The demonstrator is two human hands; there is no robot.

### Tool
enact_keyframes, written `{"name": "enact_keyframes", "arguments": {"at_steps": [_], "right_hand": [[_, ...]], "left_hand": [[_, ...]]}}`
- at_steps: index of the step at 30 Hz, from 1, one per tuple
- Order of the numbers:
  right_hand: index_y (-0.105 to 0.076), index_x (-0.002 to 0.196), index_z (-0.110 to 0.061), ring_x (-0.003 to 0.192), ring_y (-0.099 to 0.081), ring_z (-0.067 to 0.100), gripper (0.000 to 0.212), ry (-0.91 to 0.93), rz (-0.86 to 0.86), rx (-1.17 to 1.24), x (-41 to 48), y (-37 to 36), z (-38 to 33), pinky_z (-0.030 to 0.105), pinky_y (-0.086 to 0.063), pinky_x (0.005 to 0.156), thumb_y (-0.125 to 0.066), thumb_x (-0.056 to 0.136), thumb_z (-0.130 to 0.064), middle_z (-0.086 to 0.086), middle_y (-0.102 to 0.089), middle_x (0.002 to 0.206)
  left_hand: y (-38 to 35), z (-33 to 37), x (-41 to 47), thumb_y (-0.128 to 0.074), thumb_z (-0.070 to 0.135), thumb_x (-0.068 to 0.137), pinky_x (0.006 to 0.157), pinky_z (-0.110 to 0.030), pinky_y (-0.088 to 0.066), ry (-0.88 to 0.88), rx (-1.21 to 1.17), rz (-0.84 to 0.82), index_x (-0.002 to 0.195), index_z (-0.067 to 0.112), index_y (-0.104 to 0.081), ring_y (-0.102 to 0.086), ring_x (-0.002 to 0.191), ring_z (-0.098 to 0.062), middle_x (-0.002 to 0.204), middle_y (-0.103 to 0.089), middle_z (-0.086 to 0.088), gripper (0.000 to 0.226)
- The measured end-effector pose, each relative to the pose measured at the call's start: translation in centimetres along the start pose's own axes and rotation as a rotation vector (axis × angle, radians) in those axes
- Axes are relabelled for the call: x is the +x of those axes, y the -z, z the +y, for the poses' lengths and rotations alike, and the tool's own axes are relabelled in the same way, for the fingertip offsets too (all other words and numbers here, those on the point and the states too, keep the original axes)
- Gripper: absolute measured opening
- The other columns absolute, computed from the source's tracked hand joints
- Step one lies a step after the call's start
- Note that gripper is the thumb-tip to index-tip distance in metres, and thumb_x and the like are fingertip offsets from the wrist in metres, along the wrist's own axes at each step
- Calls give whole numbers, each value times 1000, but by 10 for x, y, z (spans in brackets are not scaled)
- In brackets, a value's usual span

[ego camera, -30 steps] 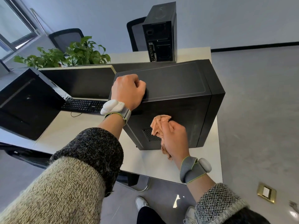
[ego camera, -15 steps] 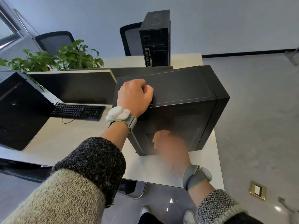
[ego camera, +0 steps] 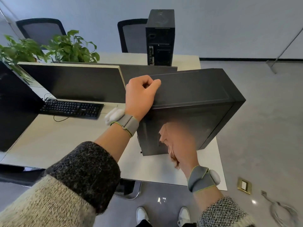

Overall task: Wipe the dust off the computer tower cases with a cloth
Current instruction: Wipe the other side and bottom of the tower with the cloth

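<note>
Cloth (ego camera: 165, 136) in right hand (ego camera: 182, 145), blurred — on tower (ego camera: 196, 89)

Office surroundings
Keyboard (ego camera: 72, 108) on the desk (ego camera: 49, 141) beside a monitor (ego camera: 16, 104); plants (ego camera: 68, 46) behind the divider (ego camera: 73, 82); two chairs (ego camera: 41, 28) (ego camera: 131, 35) beyond; cable (ego camera: 283, 212) and socket (ego camera: 244, 185) on the floor.

Left sleeve (ego camera: 54, 199): beige knit, dark charcoal cuff (ego camera: 85, 169). Right sleeve (ego camera: 224, 212): black-and-white fleck knit. Left band (ego camera: 129, 122) and right band (ego camera: 198, 179): grey, lime-green edging, white oval pod each. Left hand (ego camera: 141, 97) and right hand (ego camera: 180, 145) bare. White shoes (ego camera: 142, 214), dark trousers (ego camera: 145, 223).
</note>
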State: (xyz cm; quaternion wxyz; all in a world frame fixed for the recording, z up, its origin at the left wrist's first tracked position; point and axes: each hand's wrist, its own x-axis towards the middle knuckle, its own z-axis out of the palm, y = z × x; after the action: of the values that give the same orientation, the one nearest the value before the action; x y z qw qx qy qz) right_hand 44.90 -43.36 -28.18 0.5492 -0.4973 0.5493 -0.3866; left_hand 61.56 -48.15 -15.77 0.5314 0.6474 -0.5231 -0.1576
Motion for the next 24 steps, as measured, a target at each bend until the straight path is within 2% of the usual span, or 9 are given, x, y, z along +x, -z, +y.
{"name": "enact_keyframes", "arguments": {"at_steps": [2,4,6,8,11,14,17,22,24], "right_hand": [[-51,64,-10,55,-41,31,58,105,34,2,2,-6,-12,42,-38,53,-55,105,-50,13,-44,56],[-54,66,-10,55,-43,30,55,135,59,17,3,-8,-13,40,-40,52,-55,107,-46,19,-45,59],[-55,70,-5,49,-44,28,54,83,48,16,1,-9,-2,33,-39,47,-54,108,-44,23,-47,60],[-55,69,-6,44,-41,26,54,-6,30,12,-3,-13,12,29,-35,43,-55,107,-44,18,-46,55],[-54,73,-2,41,-41,27,58,-66,32,-26,-8,-23,19,33,-34,42,-55,106,-49,17,-47,54],[-59,75,-4,48,-51,23,57,38,74,-115,-8,-32,8,37,-43,48,-52,107,-51,19,-54,60],[-63,71,-13,59,-53,23,52,146,126,-144,-9,-43,0,41,-46,55,-55,106,-50,14,-58,64],[-50,69,-10,36,-43,25,56,-188,8,-141,-18,-48,28,29,-32,40,-51,106,-51,15,-46,53],[-50,70,-7,36,-43,26,58,-158,1,-127,-20,-53,20,25,-31,38,-50,107,-52,20,-45,53]], "left_hand": [[16,-7,-5,-69,25,95,63,-28,-46,18,-32,0,65,6,-62,-46,56,-7,56,-50,6,36],[29,-15,-11,-68,25,95,63,-30,-47,37,-52,41,65,8,-61,-46,56,-8,57,-51,3,36],[39,-27,-15,-68,25,95,63,-32,-45,79,-73,109,63,8,-57,-43,57,-11,57,-47,1,38],[45,-37,-19,-68,29,94,63,-32,-41,126,-72,147,62,8,-52,-39,58,-12,57,-43,2,42],[46,-49,-27,-71,38,95,61,-27,-40,210,-72,69,70,4,-53,-38,57,-10,61,-42,3,45],[41,-56,-34,-72,44,95,58,-20,-40,246,-102,10,72,10,-50,-39,58,-8,64,-40,1,46],[38,-66,-37,-66,52,96,66,-34,-45,272,-178,-17,76,3,-51,-45,67,-15,68,-43,-4,55],[36,-72,-39,-60,61,95,70,-54,-54,272,-216,-51,81,0,-52,-49,71,-22,77,-47,-21,62],[36,-75,-38,-60,60,96,70,-55,-54,273,-238,-64,80,2,-52,-50,71,-21,73,-46,-15,61]]}}
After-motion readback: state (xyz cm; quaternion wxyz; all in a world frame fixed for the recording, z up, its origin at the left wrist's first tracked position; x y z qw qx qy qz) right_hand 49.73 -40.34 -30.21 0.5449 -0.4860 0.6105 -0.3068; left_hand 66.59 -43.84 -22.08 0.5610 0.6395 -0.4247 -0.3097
